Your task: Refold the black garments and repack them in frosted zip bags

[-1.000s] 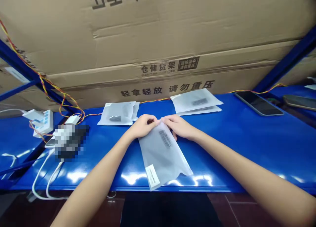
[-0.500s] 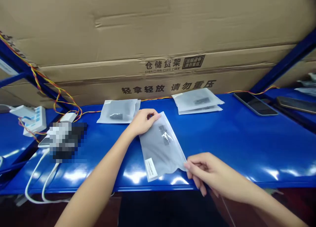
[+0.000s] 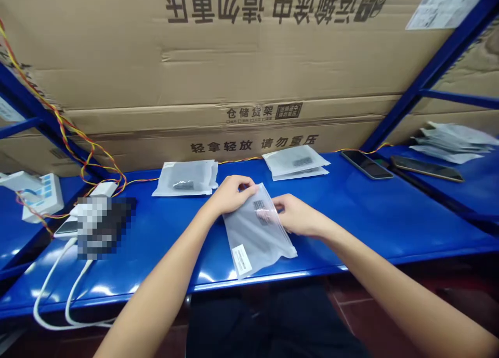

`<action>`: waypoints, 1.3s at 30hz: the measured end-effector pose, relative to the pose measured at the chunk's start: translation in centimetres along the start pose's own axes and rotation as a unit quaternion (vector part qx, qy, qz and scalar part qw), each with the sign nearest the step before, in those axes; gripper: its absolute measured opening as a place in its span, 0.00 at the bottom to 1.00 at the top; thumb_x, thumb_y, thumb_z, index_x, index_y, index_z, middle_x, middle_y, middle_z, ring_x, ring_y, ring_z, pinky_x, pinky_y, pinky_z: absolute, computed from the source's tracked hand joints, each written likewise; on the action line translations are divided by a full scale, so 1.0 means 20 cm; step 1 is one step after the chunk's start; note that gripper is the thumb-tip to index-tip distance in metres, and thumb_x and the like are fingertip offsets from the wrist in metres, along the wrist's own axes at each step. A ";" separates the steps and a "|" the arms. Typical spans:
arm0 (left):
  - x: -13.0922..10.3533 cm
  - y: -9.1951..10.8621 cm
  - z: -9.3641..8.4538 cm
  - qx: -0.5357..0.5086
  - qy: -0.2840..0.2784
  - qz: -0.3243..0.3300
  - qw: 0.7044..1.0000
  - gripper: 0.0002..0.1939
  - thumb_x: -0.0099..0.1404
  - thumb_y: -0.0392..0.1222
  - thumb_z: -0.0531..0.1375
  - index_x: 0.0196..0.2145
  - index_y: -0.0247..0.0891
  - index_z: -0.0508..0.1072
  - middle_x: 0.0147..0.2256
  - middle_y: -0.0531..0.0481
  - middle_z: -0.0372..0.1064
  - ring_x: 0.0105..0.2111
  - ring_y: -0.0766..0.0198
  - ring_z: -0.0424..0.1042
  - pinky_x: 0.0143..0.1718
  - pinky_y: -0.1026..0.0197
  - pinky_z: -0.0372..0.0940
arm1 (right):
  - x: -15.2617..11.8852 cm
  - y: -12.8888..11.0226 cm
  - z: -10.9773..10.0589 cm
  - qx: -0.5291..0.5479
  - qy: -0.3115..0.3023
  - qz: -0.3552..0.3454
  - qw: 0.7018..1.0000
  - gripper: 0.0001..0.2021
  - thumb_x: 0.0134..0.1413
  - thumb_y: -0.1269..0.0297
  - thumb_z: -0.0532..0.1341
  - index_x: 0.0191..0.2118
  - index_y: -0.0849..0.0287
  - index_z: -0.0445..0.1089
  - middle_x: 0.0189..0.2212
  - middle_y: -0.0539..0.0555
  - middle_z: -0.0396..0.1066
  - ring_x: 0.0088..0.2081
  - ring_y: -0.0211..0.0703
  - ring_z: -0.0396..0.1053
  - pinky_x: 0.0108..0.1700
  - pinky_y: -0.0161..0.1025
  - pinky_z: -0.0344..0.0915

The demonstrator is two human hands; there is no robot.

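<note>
Head view: both hands at a frosted zip bag by the front edge of a glossy blue shelf.
The cardboard carton behind reads 轻拿轻放 请勿重压, 仓储货架 and, upside down above, 运输途中请勿重压. The bag carries a dark printed block and a white label, both too small to read; its contents cannot be made out. The left hand pinches its far corner, thumb on top; the right hand is curled at the right-hand edge, fingers showing faintly through the translucent plastic, whether inside or behind it I cannot tell, nor whether they grip. Farther back lie a left-hand frosted packet and a right-hand frosted packet, each with dark print. At right rests a flat, glossy black phone.
</note>
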State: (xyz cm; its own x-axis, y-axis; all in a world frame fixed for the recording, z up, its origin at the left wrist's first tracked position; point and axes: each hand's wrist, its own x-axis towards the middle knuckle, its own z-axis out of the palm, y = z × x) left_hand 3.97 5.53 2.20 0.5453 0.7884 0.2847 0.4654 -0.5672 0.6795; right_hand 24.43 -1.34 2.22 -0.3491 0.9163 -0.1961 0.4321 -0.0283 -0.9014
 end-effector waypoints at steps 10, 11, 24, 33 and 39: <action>-0.03 0.04 -0.04 0.137 0.024 -0.009 0.990 0.17 0.77 0.47 0.55 0.33 0.40 0.78 0.29 0.48 0.76 0.30 0.56 0.72 0.36 0.58 0.61 | 0.03 0.07 0.14 0.192 0.209 -0.017 0.959 0.22 0.45 0.45 0.70 0.38 0.54 0.66 0.28 0.50 0.73 0.29 0.46 0.71 0.29 0.39 0.68; -0.04 0.05 -0.06 0.158 0.028 -0.015 0.987 0.17 0.77 0.47 0.55 0.33 0.41 0.78 0.29 0.48 0.77 0.30 0.55 0.72 0.36 0.57 0.60 | 0.00 0.10 0.12 0.211 0.244 -0.002 0.947 0.23 0.47 0.44 0.69 0.42 0.53 0.64 0.29 0.50 0.73 0.29 0.46 0.72 0.27 0.39 0.68; -0.35 -0.08 -0.48 0.373 0.075 -0.037 0.924 0.21 0.75 0.55 0.57 0.30 0.43 0.78 0.29 0.45 0.77 0.32 0.51 0.75 0.34 0.56 0.63 | -0.30 0.29 0.10 -0.263 0.390 -0.092 0.878 0.18 0.64 0.51 0.61 0.54 0.54 0.74 0.44 0.58 0.72 0.34 0.49 0.72 0.36 0.49 0.73; -0.55 0.21 -0.04 0.312 0.173 0.025 0.934 0.15 0.78 0.46 0.55 0.53 0.43 0.79 0.45 0.43 0.81 0.44 0.49 0.80 0.48 0.49 0.75 | -0.20 0.14 0.26 -0.394 0.316 -0.225 0.833 0.24 0.62 0.53 0.68 0.58 0.62 0.73 0.47 0.67 0.74 0.47 0.63 0.70 0.45 0.57 0.70; -0.63 0.30 0.32 0.214 0.233 -0.020 0.948 0.12 0.78 0.42 0.56 0.52 0.47 0.78 0.43 0.45 0.81 0.42 0.51 0.80 0.46 0.48 0.77 | -0.13 0.14 0.30 -0.183 0.355 -0.260 0.879 0.10 0.70 0.64 0.59 0.46 0.54 0.79 0.39 0.58 0.77 0.40 0.52 0.74 0.43 0.49 0.73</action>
State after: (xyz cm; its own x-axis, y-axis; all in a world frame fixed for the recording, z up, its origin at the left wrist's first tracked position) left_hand 4.28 -9.39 -1.59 0.2000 0.7746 0.5999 0.7740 -0.5004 0.3880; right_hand 21.63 -6.24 -2.19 -0.0279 0.7895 0.6131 0.6515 0.4795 -0.5879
